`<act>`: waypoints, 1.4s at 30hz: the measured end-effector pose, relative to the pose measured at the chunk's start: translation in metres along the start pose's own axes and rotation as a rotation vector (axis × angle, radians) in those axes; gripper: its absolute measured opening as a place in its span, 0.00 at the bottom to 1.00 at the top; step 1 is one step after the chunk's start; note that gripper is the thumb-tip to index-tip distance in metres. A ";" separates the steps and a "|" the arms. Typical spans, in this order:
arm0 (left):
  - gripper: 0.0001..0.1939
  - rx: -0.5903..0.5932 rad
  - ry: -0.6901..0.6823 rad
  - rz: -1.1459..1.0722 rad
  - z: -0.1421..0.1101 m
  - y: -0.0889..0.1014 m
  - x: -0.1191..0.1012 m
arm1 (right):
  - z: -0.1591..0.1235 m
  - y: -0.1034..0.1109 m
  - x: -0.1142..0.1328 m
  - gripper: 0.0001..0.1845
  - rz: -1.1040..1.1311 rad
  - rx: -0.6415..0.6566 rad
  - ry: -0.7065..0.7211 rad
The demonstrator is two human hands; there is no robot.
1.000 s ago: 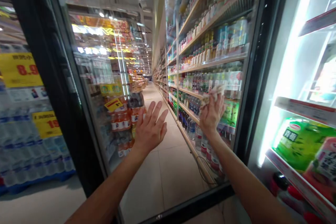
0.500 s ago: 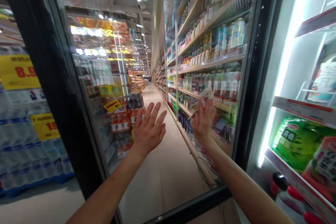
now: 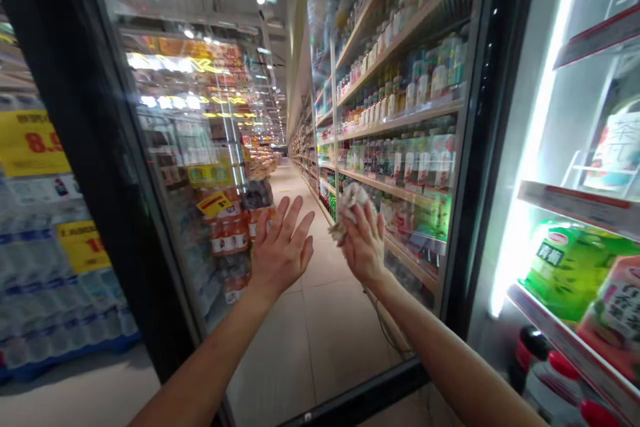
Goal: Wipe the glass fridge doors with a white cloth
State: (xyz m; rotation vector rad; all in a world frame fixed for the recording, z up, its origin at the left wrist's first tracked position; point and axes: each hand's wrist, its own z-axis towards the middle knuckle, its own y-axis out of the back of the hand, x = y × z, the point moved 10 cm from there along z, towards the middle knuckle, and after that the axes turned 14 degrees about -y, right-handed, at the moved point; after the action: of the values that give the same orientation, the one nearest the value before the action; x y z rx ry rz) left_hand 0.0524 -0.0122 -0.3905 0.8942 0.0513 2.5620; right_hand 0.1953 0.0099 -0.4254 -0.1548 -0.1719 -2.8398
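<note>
A glass door [image 3: 310, 360] in a black frame fills the middle of the view, and a shop aisle shows in the pane. My left hand [image 3: 280, 250] lies flat against the glass with its fingers spread, holding nothing. To its right, my right hand [image 3: 367, 247] presses a crumpled, greyish-white cloth [image 3: 353, 203] on the pane. The cloth sticks out past the fingertips and on the left side of the hand; the part under the palm is hidden.
On the right, lit fridge shelves [image 3: 575, 197] hold green packs [image 3: 565, 267] and red-capped bottles [image 3: 560, 367]. Shrink-wrapped water bottles [image 3: 65, 293] are stacked on the left below yellow price signs [image 3: 33, 143]. The door's black edge [image 3: 105, 167] slants between.
My right hand has moved left across the glass with the cloth, closer to my left hand. My left hand stays in nearly the same place.
</note>
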 end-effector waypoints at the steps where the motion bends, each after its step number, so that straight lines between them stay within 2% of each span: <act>1: 0.22 0.004 -0.001 0.002 0.000 0.000 0.000 | -0.007 -0.003 0.010 0.26 0.006 0.032 0.079; 2: 0.22 0.006 -0.002 0.001 0.000 -0.001 0.000 | -0.010 -0.003 0.008 0.25 0.006 0.036 0.106; 3: 0.22 0.005 -0.002 -0.002 0.000 -0.001 0.000 | -0.008 0.000 -0.006 0.25 0.001 0.010 0.074; 4: 0.22 0.001 -0.001 -0.007 0.000 0.000 0.000 | -0.002 0.006 -0.030 0.25 -0.007 -0.041 -0.013; 7: 0.22 -0.013 0.005 -0.024 -0.001 0.000 -0.001 | 0.018 0.029 -0.116 0.25 -0.005 -0.239 -0.415; 8: 0.22 -0.014 0.007 -0.025 -0.001 0.000 -0.001 | 0.021 0.034 -0.132 0.26 0.004 -0.290 -0.515; 9: 0.22 -0.012 0.007 -0.024 0.000 0.000 -0.001 | 0.023 0.036 -0.136 0.26 0.011 -0.314 -0.565; 10: 0.22 -0.009 0.007 -0.021 0.000 0.000 -0.001 | 0.024 0.035 -0.128 0.26 0.012 -0.306 -0.557; 11: 0.22 -0.008 0.007 -0.017 0.000 0.000 -0.001 | 0.025 0.031 -0.110 0.26 0.009 -0.270 -0.491; 14: 0.22 -0.009 0.007 -0.015 -0.001 0.000 0.000 | 0.013 0.010 -0.035 0.25 -0.007 -0.080 -0.119; 15: 0.22 -0.007 0.005 -0.016 -0.001 0.000 0.000 | 0.007 0.005 -0.020 0.25 -0.011 -0.025 -0.012; 16: 0.22 -0.005 0.003 -0.017 -0.001 0.000 0.000 | 0.004 0.003 -0.017 0.24 -0.017 0.006 0.045; 17: 0.22 -0.003 0.002 -0.016 -0.001 0.000 0.000 | 0.005 0.004 -0.026 0.24 -0.026 0.007 0.037; 18: 0.22 -0.001 0.001 -0.013 -0.001 0.000 0.000 | 0.010 0.009 -0.047 0.24 -0.035 -0.028 -0.034; 21: 0.22 -0.005 -0.001 -0.007 -0.001 0.000 -0.001 | 0.031 0.035 -0.133 0.25 -0.034 -0.252 -0.458; 22: 0.22 -0.009 -0.002 -0.005 0.000 0.000 -0.001 | 0.035 0.040 -0.149 0.25 -0.025 -0.314 -0.556; 23: 0.22 -0.011 -0.004 -0.005 0.000 0.000 -0.001 | 0.038 0.042 -0.151 0.26 -0.017 -0.344 -0.594; 24: 0.22 -0.010 -0.004 -0.007 0.000 0.000 -0.001 | 0.041 0.040 -0.140 0.26 -0.011 -0.337 -0.570; 25: 0.22 -0.010 -0.003 -0.009 -0.001 0.000 -0.001 | 0.043 0.034 -0.118 0.26 -0.010 -0.298 -0.488; 28: 0.22 -0.007 0.001 -0.013 -0.001 -0.001 0.000 | 0.034 0.009 -0.023 0.24 -0.002 -0.090 -0.081; 29: 0.22 -0.009 0.001 -0.014 -0.001 0.000 0.000 | 0.027 0.003 0.002 0.24 0.005 -0.030 0.048; 30: 0.22 -0.011 0.001 -0.015 -0.001 0.000 0.001 | 0.021 0.000 0.016 0.23 0.010 0.010 0.144; 31: 0.22 -0.013 0.002 -0.015 -0.001 0.001 0.001 | 0.019 0.000 0.018 0.23 0.011 0.027 0.193; 32: 0.22 -0.012 0.002 -0.015 -0.001 0.001 0.000 | 0.022 0.002 0.009 0.23 0.006 0.016 0.182; 33: 0.22 -0.012 0.002 -0.016 -0.001 0.001 0.000 | 0.030 0.008 -0.012 0.24 -0.003 -0.026 0.106; 36: 0.22 -0.010 0.003 -0.026 -0.001 0.000 0.000 | 0.059 0.030 -0.093 0.25 -0.021 -0.243 -0.318; 37: 0.22 -0.007 0.004 -0.031 -0.002 0.000 0.000 | 0.064 0.034 -0.108 0.25 -0.018 -0.301 -0.430; 38: 0.22 -0.004 0.006 -0.035 -0.003 -0.001 0.000 | 0.067 0.036 -0.111 0.25 -0.010 -0.334 -0.489; 39: 0.22 -0.005 0.009 -0.037 -0.004 0.000 0.000 | 0.069 0.034 -0.102 0.26 0.002 -0.332 -0.480; 40: 0.22 -0.007 0.011 -0.041 -0.004 0.001 0.000 | 0.070 0.029 -0.081 0.26 0.017 -0.289 -0.413; 42: 0.23 -0.035 0.018 -0.059 -0.001 0.006 0.001 | 0.065 0.015 -0.023 0.27 0.072 -0.140 -0.205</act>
State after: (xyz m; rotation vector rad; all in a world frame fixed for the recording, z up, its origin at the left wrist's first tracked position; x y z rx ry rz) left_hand 0.0491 -0.0170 -0.3895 0.8436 0.0374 2.5086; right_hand 0.2274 0.0113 -0.3627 -0.4731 -0.0095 -2.7597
